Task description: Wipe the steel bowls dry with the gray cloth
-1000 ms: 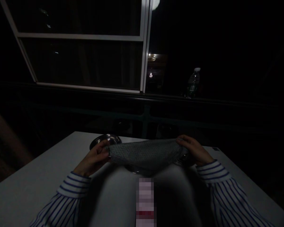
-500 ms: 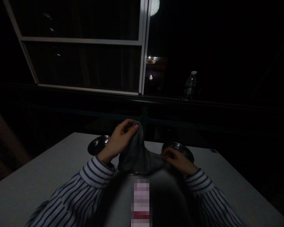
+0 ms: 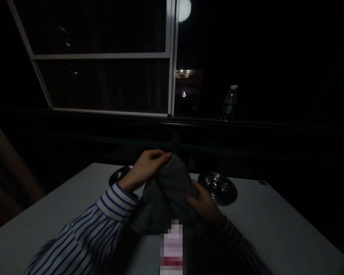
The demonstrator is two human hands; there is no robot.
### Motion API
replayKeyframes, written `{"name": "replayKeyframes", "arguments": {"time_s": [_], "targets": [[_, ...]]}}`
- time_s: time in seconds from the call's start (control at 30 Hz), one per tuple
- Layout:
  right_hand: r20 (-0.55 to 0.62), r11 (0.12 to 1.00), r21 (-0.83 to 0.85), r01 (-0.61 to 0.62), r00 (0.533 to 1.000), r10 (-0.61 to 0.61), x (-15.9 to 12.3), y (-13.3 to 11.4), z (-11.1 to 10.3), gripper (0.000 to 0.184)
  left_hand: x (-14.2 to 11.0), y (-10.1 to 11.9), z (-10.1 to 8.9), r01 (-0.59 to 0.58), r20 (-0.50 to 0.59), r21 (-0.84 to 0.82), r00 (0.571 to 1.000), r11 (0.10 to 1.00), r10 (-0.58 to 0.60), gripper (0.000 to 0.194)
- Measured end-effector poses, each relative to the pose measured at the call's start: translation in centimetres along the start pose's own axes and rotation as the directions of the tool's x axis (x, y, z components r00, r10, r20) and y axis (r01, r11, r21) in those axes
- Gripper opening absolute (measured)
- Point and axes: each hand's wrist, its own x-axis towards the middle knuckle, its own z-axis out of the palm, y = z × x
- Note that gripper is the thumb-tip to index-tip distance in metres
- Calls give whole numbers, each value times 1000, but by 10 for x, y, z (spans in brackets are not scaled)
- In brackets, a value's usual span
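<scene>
The left hand (image 3: 147, 166) pinches the top edge of a soft grey cloth (image 3: 172, 191) between thumb and fingers; the right hand (image 3: 206, 206) grips its side, fingers partly curled. The cloth hangs creased above the smooth white table (image 3: 68, 202) — nearer than two round, shiny metal dishes, left dish (image 3: 116, 176) and right dish (image 3: 218, 186).

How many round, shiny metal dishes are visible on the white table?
2: the left dish, partly hidden behind the left hand; the right dish, just beyond the right hand. The dark grey fabric cloth may hide more.
</scene>
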Motion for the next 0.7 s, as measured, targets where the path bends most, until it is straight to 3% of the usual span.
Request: {"name": "replayKeyframes", "arguments": {"time_s": [0.07, 0.17, 0.23, 0.3, 0.43, 0.53, 0.7], "targets": [[-23, 997, -69, -17, 1000, 15, 6, -4, -18, 33, -3, -1, -14, 98, 18, -41, 995, 994, -97, 34], [-80, 983, -181, -11, 997, -4, 14, -17, -40, 25, -9, -3, -31, 262, 193, -101, 952, 960, -239, 30], [-82, 976, -219, -9, 997, -10, 19, -30, -49, 23, -15, -5, -38, 300, 316, -88, 913, 950, -259, 31], [-77, 969, -246, -21, 997, 2, 23, -43, -54, 22, -19, -9, -42, 273, 356, -52, 904, 961, -238, 28], [-109, 956, -285, -70, 993, 40, 28, -59, -55, 21, -22, -23, -39, 177, 193, -1, 966, 984, -174, 16], [-198, 953, -285, -101, 979, 45, 32, -56, -50, 19, -22, -36, -29, 98, 100, 8, 990, 995, -98, 19], [-337, 987, -54, -152, 933, 126, 36, -53, -34, 23, -27, -54, -6, 74, 36, -90, 997, 993, -71, 32]]}}
